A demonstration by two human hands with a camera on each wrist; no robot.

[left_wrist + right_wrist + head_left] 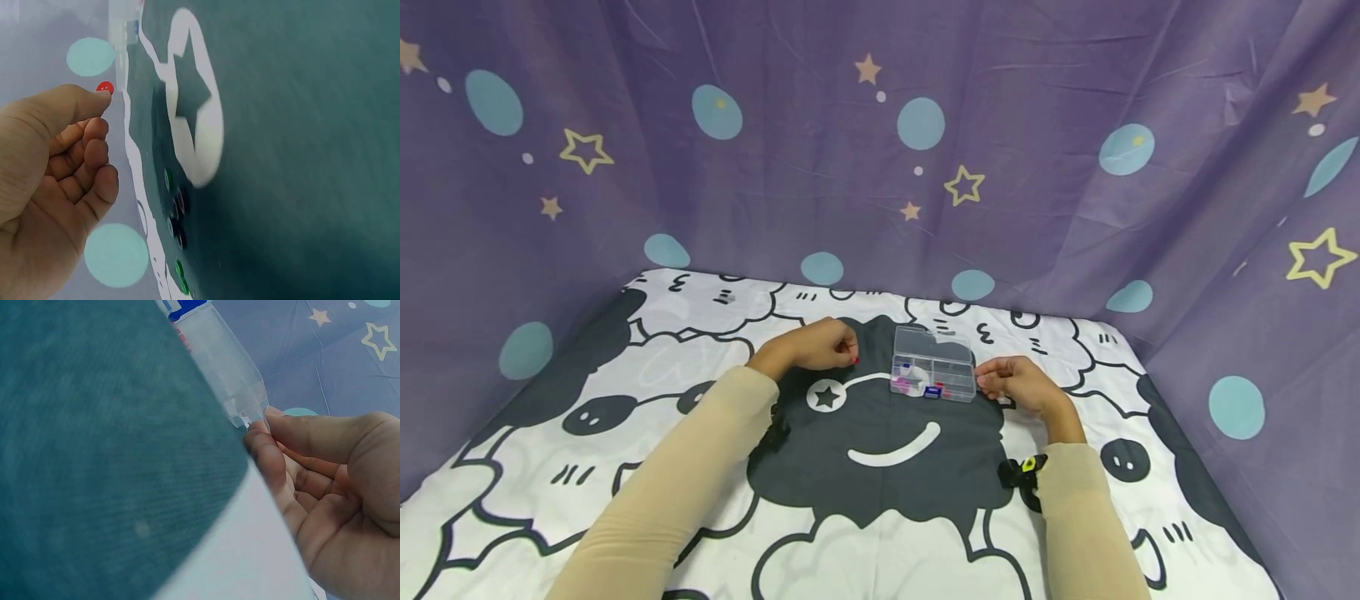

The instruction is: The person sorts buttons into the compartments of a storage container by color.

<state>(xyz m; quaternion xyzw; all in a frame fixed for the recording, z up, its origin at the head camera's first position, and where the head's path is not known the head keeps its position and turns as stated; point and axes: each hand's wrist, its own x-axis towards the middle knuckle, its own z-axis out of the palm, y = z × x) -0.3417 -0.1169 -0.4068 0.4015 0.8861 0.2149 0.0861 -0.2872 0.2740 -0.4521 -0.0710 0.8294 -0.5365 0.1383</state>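
Note:
My left hand [829, 343] pinches a small red button [105, 87] between thumb and index finger, seen edge-up in the left wrist view; the other fingers curl in below. It is a little to the left of a clear plastic compartment box [953, 375]. The box's clear lid [928, 342] stands open toward the back. My right hand [331, 481] grips the right end of the box with thumb and index fingertips. Inside the front compartments are pink, white, red and blue pieces, small in the head view. A blue label or clip [932, 392] sits at the front wall.
Several loose buttons, green [169, 180] and black [182, 200], lie on the dark part of the sheep-print cloth [887, 483] near the left wrist. A purple curtain [820, 167] with stars and dots hangs behind and at both sides.

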